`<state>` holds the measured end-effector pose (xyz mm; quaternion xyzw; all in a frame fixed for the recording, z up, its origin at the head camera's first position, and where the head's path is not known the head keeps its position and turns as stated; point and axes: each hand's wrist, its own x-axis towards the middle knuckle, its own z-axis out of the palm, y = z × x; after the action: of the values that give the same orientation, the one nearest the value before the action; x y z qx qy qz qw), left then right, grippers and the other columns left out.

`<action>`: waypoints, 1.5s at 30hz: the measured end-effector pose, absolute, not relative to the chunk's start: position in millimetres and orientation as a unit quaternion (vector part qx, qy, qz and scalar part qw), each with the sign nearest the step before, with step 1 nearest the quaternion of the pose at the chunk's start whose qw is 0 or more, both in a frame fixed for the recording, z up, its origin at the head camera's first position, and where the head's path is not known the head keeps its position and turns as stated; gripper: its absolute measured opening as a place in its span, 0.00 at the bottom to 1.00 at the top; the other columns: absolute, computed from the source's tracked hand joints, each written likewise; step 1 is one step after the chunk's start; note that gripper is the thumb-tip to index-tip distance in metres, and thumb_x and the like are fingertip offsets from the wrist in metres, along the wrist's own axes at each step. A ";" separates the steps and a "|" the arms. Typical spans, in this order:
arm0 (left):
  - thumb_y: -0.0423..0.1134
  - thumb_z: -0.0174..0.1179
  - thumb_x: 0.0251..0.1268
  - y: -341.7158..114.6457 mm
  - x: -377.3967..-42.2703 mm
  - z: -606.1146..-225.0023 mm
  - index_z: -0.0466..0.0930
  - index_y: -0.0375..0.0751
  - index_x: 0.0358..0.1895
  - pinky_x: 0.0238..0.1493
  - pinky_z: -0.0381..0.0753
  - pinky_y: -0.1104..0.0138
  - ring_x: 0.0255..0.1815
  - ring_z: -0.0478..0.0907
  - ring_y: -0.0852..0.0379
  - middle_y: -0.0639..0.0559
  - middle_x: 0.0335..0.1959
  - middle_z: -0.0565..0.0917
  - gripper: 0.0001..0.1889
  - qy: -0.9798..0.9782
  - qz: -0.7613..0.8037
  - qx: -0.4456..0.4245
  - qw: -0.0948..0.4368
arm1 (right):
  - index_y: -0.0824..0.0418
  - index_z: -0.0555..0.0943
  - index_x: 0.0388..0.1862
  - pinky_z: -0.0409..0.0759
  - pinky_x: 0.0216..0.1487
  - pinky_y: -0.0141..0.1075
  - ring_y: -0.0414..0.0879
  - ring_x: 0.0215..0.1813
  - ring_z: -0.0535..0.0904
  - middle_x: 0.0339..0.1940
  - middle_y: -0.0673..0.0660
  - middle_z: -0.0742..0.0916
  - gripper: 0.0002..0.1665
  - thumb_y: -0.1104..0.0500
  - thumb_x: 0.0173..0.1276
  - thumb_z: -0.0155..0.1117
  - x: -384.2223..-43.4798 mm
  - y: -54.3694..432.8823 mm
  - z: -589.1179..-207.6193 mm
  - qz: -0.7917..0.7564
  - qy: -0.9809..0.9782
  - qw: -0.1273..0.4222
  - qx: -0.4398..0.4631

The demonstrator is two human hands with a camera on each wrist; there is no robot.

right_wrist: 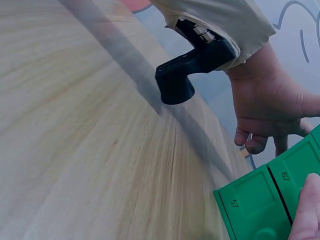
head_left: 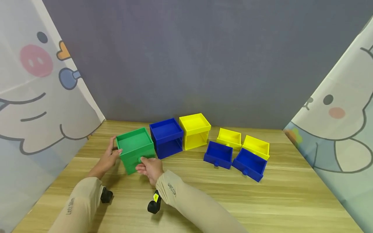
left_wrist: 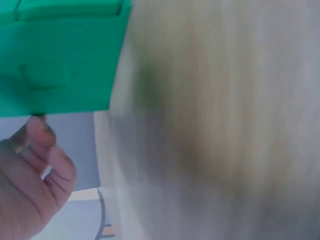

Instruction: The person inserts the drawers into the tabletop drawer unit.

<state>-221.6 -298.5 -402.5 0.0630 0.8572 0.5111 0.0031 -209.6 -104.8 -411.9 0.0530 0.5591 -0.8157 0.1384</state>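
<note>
A green two-drawer cabinet (head_left: 134, 142) with a tray-like top stands on the table at the left, both drawers inside it. My left hand (head_left: 109, 159) steadies its left side, thumb at the top rim near the front corner and fingers along the side. In the left wrist view, curled fingers (left_wrist: 42, 135) show right at the cabinet's edge. My right hand (head_left: 151, 167) pinches the round knob of the upper drawer at the front. From the right wrist view, the number 57 marks the lower drawer front (right_wrist: 252, 205) and 67 the upper one (right_wrist: 295, 165).
Close right of the green cabinet stand a blue cabinet frame (head_left: 166, 131) and a yellow one (head_left: 194, 124), fronts open. Farther right lie two blue drawers (head_left: 218, 154) and two yellow drawers (head_left: 229, 137). A grey wall (head_left: 186, 64) rises behind; printed cloths flank the wooden table (head_left: 204, 197).
</note>
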 end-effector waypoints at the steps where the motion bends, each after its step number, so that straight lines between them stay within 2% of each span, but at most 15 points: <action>1: 0.50 0.38 0.74 -298.6 -222.3 -401.9 0.24 0.46 0.76 0.41 0.74 0.42 0.57 0.62 0.20 0.17 0.62 0.55 0.39 0.857 0.510 0.065 0.009 | 0.75 0.78 0.39 0.83 0.32 0.32 0.41 0.24 0.82 0.22 0.58 0.83 0.08 0.67 0.68 0.59 -209.3 -104.4 -411.1 -0.817 0.558 0.138 0.056; 5: 0.49 0.38 0.74 -296.8 -224.3 -402.9 0.24 0.46 0.76 0.37 0.74 0.51 0.55 0.64 0.21 0.17 0.62 0.55 0.38 0.859 0.508 0.061 0.015 | 0.74 0.78 0.37 0.83 0.31 0.32 0.41 0.23 0.81 0.21 0.58 0.83 0.07 0.67 0.68 0.59 -208.5 -102.8 -409.9 -0.816 0.559 0.134 0.065; 11: 0.51 0.39 0.74 -287.8 -225.4 -407.7 0.26 0.47 0.76 0.44 0.74 0.42 0.58 0.62 0.20 0.19 0.64 0.55 0.38 0.857 0.513 0.055 0.002 | 0.75 0.78 0.38 0.84 0.36 0.36 0.43 0.26 0.83 0.24 0.61 0.85 0.08 0.68 0.68 0.58 -210.4 -95.6 -409.9 -0.809 0.569 0.130 0.068; 15: 0.50 0.41 0.75 -285.4 -227.8 -406.6 0.27 0.47 0.76 0.43 0.74 0.45 0.57 0.63 0.21 0.19 0.63 0.56 0.38 0.862 0.504 0.050 0.004 | 0.76 0.77 0.38 0.83 0.36 0.36 0.42 0.25 0.82 0.23 0.60 0.84 0.09 0.67 0.69 0.57 -212.4 -90.1 -410.6 -0.810 0.566 0.137 0.061; 20: 0.51 0.41 0.76 -285.8 -227.9 -401.8 0.25 0.47 0.77 0.46 0.74 0.43 0.59 0.62 0.21 0.17 0.65 0.55 0.39 0.878 0.476 0.053 0.013 | 0.77 0.76 0.46 0.83 0.40 0.35 0.39 0.26 0.80 0.23 0.55 0.81 0.15 0.63 0.72 0.56 -214.3 -69.4 -417.5 -0.802 0.563 0.196 0.020; 24: 0.53 0.40 0.77 -286.9 -223.3 -391.1 0.25 0.44 0.76 0.52 0.66 0.34 0.63 0.56 0.20 0.18 0.69 0.51 0.40 0.909 0.413 0.059 -0.006 | 0.80 0.71 0.56 0.82 0.41 0.34 0.38 0.27 0.79 0.25 0.54 0.81 0.22 0.61 0.74 0.54 -216.3 -27.4 -424.8 -0.782 0.572 0.247 -0.015; 28: 0.50 0.42 0.76 -285.0 -221.3 -371.1 0.36 0.33 0.76 0.56 0.58 0.32 0.64 0.56 0.21 0.19 0.68 0.55 0.38 0.936 0.334 0.081 -0.078 | 0.76 0.67 0.64 0.82 0.34 0.30 0.37 0.26 0.80 0.26 0.51 0.83 0.26 0.60 0.75 0.52 -219.1 22.3 -424.6 -0.735 0.612 0.287 -0.046; 30: 0.49 0.44 0.75 -279.5 -222.9 -359.9 0.43 0.31 0.75 0.58 0.55 0.33 0.65 0.56 0.23 0.21 0.68 0.57 0.37 0.942 0.303 0.102 -0.106 | 0.76 0.66 0.65 0.81 0.32 0.29 0.36 0.26 0.80 0.27 0.50 0.83 0.27 0.58 0.75 0.52 -220.8 45.4 -420.7 -0.710 0.635 0.301 -0.057; 37: 0.46 0.54 0.69 -246.0 -232.9 -331.1 0.67 0.32 0.67 0.60 0.58 0.37 0.62 0.65 0.28 0.31 0.63 0.71 0.29 0.941 0.220 0.192 -0.168 | 0.78 0.61 0.66 0.82 0.29 0.30 0.36 0.25 0.81 0.27 0.51 0.84 0.30 0.57 0.75 0.51 -226.5 107.9 -401.0 -0.685 0.667 0.286 -0.060; 40: 0.44 0.55 0.68 -235.7 -237.0 -327.9 0.70 0.33 0.65 0.61 0.59 0.39 0.61 0.68 0.30 0.34 0.60 0.75 0.26 0.941 0.198 0.211 -0.175 | 0.78 0.62 0.66 0.82 0.31 0.31 0.36 0.26 0.82 0.27 0.51 0.84 0.31 0.56 0.75 0.52 -226.9 126.1 -396.5 -0.679 0.679 0.271 -0.057; 45: 0.48 0.53 0.70 -225.0 -245.1 -327.5 0.68 0.37 0.68 0.60 0.61 0.37 0.62 0.66 0.30 0.36 0.62 0.74 0.28 0.950 0.184 0.208 -0.146 | 0.77 0.63 0.65 0.83 0.32 0.32 0.36 0.25 0.82 0.26 0.49 0.85 0.30 0.56 0.76 0.51 -225.7 151.9 -395.0 -0.676 0.693 0.248 -0.045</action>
<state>-245.1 -225.0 -327.5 0.2085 0.9495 0.1836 -0.1457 -225.7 151.9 -395.0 -0.0451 0.6928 -0.6758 0.2476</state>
